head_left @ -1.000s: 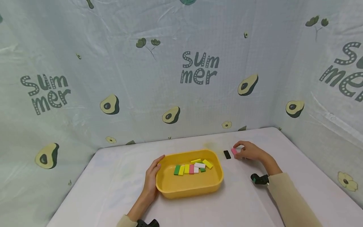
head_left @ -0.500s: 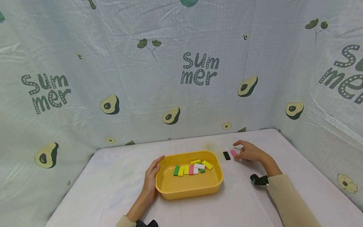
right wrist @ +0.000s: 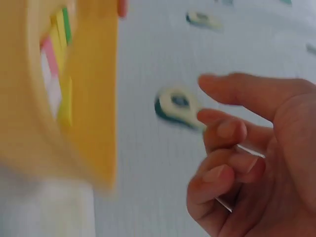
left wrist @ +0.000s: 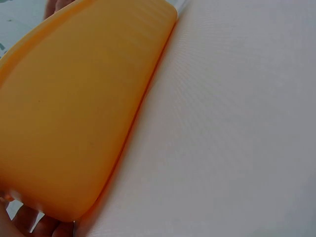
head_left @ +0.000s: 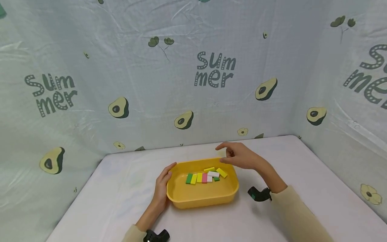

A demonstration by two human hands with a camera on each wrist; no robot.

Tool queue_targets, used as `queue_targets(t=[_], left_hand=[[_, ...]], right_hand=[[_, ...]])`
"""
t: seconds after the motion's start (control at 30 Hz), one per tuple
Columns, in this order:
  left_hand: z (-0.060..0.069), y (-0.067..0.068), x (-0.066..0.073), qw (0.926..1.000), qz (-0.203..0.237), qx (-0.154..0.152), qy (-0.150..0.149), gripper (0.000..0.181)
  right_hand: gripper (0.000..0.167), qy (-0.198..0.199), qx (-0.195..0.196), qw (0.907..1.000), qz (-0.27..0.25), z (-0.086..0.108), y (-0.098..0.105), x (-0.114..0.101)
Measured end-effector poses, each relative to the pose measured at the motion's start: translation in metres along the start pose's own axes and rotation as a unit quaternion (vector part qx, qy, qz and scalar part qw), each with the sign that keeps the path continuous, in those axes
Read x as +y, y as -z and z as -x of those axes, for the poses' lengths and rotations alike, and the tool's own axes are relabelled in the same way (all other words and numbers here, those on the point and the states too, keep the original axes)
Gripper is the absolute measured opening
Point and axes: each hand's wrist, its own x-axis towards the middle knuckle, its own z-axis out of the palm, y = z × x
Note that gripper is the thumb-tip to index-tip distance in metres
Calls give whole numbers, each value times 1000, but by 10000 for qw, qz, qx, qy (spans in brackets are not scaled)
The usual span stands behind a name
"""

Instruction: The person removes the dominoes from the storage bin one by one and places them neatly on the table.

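A yellow plastic tray [head_left: 202, 202] stands on the table, with small flat blocks lying in it: green [head_left: 188, 178], yellow [head_left: 199, 177], pink [head_left: 204, 178] and white [head_left: 213, 174]. At the tray's left end my left hand [head_left: 160, 190] holds the wall; in the left wrist view some fingers [left wrist: 47, 227] show past the tray's orange-looking side [left wrist: 74, 108]. My right hand [head_left: 243, 157] is over the tray's back right corner, holding nothing. Its thumb and index finger are apart and the other fingers loosely bent, as the right wrist view shows. No black block is visible now.
The white-covered table [head_left: 121, 188] runs back to a hanging sheet [head_left: 145, 87] printed with avocados and lettering. Dark devices are strapped to the left wrist [head_left: 156, 236] and right wrist [head_left: 259, 194].
My right hand has left the pink block beside the black one and moved left to the tray's back corner. Both blocks are now out of sight. The left hand stays on the tray.
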Motion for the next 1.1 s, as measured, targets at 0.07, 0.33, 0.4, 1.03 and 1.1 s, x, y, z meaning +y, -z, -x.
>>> queue_targets(t=[0.07, 0.33, 0.4, 1.03, 1.1], left_hand=[[1, 0, 0, 10000, 23, -1, -6, 48], [5, -1, -1, 9998, -100, 68, 176, 48], [3, -2, -1, 9999, -52, 66, 131, 48], [-2, -1, 0, 9999, 149, 48, 33, 48], [-2, -1, 0, 9999, 142, 40, 19, 47]], right_hand=[[40, 126, -8, 9999, -29, -4, -18, -15], [47, -678, -606, 9955, -272, -21, -72, -41], [51, -919, -721, 9930, -193, -24, -77, -42], [46, -1203, -826, 9843, 992, -48, -119, -39], [44, -1177, -802, 9838, 1087, -49, -121, -38]])
